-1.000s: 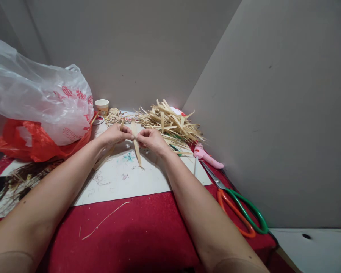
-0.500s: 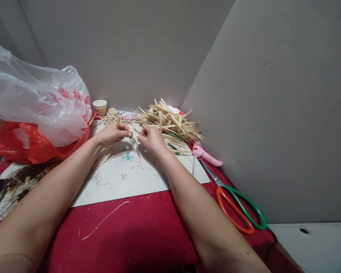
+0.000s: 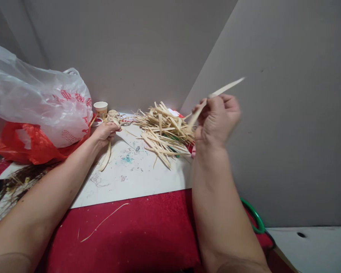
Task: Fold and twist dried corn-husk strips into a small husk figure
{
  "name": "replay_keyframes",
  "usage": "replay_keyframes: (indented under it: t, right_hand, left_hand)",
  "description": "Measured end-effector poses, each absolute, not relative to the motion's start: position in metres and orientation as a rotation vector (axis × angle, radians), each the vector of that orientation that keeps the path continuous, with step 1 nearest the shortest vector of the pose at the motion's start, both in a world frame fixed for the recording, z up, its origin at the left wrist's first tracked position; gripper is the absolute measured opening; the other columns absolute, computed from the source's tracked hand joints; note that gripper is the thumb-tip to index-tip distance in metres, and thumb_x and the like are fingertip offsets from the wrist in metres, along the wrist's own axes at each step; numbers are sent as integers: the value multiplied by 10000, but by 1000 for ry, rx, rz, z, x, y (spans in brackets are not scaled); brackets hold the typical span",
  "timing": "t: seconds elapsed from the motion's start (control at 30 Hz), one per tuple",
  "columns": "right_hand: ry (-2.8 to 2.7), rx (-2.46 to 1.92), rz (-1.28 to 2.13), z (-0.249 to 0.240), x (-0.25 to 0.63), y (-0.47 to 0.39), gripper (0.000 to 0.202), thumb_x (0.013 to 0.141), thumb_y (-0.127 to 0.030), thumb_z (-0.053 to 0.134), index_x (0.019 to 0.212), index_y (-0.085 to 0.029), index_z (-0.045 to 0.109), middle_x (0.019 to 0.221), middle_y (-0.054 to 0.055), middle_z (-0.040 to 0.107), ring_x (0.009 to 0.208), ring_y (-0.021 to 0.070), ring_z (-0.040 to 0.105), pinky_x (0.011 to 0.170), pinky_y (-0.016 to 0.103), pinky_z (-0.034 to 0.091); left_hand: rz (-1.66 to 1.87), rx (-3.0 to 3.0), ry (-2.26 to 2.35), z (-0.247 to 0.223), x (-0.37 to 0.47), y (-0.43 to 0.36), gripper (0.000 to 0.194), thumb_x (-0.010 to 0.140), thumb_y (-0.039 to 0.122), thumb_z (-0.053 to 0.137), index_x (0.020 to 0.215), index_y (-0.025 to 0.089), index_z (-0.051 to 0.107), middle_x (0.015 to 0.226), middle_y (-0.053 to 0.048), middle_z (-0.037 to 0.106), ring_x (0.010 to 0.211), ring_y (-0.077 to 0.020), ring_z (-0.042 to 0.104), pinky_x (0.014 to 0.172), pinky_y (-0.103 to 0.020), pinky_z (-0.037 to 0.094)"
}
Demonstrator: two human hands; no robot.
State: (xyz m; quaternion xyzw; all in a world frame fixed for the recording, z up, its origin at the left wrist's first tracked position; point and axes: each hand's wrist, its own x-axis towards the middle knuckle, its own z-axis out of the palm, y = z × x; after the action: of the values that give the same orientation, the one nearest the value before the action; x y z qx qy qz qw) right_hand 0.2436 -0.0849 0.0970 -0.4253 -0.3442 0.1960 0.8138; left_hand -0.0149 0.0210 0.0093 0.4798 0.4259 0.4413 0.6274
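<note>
My left hand (image 3: 106, 132) is closed over the white board, gripping a pale dried plant strip (image 3: 105, 158) whose end hangs below the fingers. My right hand (image 3: 219, 117) is raised at the right, before the grey partition. It is closed around another pale flat strip (image 3: 229, 86), which slants up to a point beyond the fingers. A loose pile of dried strips (image 3: 165, 129) lies on the board between my hands. A shorter bunch of strips (image 3: 160, 146) spreads at its front.
At the left, a clear plastic bag (image 3: 45, 102) sits on a red bag (image 3: 34, 146). A paper cup (image 3: 100, 108) stands behind my left hand. The white board (image 3: 147, 182) lies on red cloth (image 3: 125, 235). A green scissor handle (image 3: 257, 218) shows beside my right forearm.
My hands have moved apart from their meeting point above the board. The right has swung up and right with a strip; the left has shifted slightly left. My right arm now covers most of the scissors.
</note>
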Motion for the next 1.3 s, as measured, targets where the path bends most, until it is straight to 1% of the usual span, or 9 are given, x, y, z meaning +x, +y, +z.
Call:
replay_keyframes:
  t: [0.17, 0.37, 0.5, 0.6, 0.73, 0.9, 1.07, 1.2, 1.3]
  right_hand:
    - [-1190, -1263, -191, 98, 253, -100, 160, 776, -167, 600, 654, -258, 551, 678, -5, 533, 722, 152, 569, 588, 253, 459]
    - [-1510, -1804, 52, 50, 247, -64, 237, 600, -131, 711, 514, -213, 506, 513, -9, 484, 628, 177, 540, 573, 275, 417]
    - [-1561, -1588, 145, 44, 219, -60, 73, 731, -251, 658, 681, -201, 641, 654, 22, 631, 651, 160, 570, 633, 281, 450]
    - [-1606, -1442, 466, 38, 184, -63, 174, 747, -341, 677, 804, -176, 682, 748, 40, 687, 648, 151, 602, 624, 271, 462]
    - [-1685, -1464, 787, 24, 156, -59, 134, 765, -269, 640, 700, -153, 654, 619, 14, 651, 462, 104, 515, 497, 237, 391]
    - [-1610, -1581, 374, 35, 198, -57, 163, 788, -225, 569, 665, -162, 657, 626, 23, 662, 541, 125, 550, 549, 241, 405]
    - [-1624, -2197, -28, 55, 243, -67, 95, 755, -223, 626, 710, -171, 690, 765, 104, 697, 793, 259, 654, 706, 343, 455]
    - [-1688, -2012, -11, 52, 209, -70, 214, 823, -278, 586, 965, -175, 708, 994, 125, 712, 927, 261, 649, 780, 352, 461]
    - [-1772, -1656, 373, 31, 158, -68, 226, 842, -370, 588, 868, -177, 703, 869, 69, 716, 801, 183, 643, 711, 277, 457]
  left_hand:
    - [973, 1119, 967, 12, -11, 16, 261, 551, 163, 739, 607, 138, 485, 629, -15, 626, 367, 10, 248, 371, -163, 116]
    - [886, 1133, 868, 12, -11, 16, 326, 553, 198, 797, 630, 138, 486, 624, -17, 624, 368, 12, 234, 374, -167, 90]
    - [844, 1142, 817, 14, -11, 13, 329, 547, 204, 824, 646, 128, 519, 637, -12, 617, 376, 12, 249, 382, -169, 85]
    - [813, 1148, 774, 16, -9, 8, 304, 557, 203, 832, 666, 126, 559, 545, 38, 529, 377, 5, 251, 384, -170, 88]
    - [758, 1158, 734, 17, -5, 3, 294, 566, 211, 844, 694, 124, 594, 525, 56, 479, 376, 3, 252, 378, -164, 95]
    - [816, 1047, 745, 17, -7, 6, 290, 675, 266, 795, 879, 105, 666, 661, 3, 578, 383, 10, 256, 356, -142, 113]
    - [926, 879, 725, 18, -11, 11, 258, 868, 330, 603, 885, 79, 658, 641, 3, 547, 364, 0, 269, 328, -131, 152]
    - [926, 840, 692, 22, -9, 10, 265, 910, 318, 540, 888, 76, 648, 628, -1, 546, 348, -4, 268, 318, -130, 160]
    - [908, 840, 669, 26, -8, 8, 237, 904, 301, 549, 897, 84, 643, 626, -1, 556, 343, -4, 262, 315, -127, 171]
